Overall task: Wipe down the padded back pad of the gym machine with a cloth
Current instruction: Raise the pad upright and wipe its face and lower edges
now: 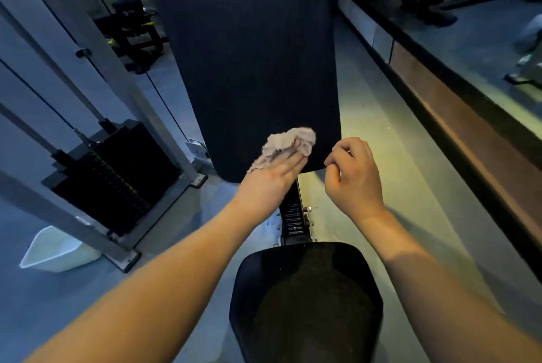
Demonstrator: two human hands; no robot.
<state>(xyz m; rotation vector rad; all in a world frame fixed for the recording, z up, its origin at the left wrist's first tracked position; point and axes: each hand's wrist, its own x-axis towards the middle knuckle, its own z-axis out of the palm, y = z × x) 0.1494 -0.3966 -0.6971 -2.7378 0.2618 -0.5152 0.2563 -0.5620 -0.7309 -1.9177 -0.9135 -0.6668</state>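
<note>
A person's left hand pressed a crumpled pale cloth flat against the lower end of a tall dark back pad, its grip a spread palm pinning the cloth rather than clutching it. The right hand hovered just right of the cloth, fingers curled loosely, its grip holding nothing, near the pad's lower right corner. Above the left hand the pad stretched away bare, with plenty of room for long strokes. Firm, overlapping passes would probably clean best, following the rounded bottom edge. A seat lay below both wrists; a weight stack stood well left.
</note>
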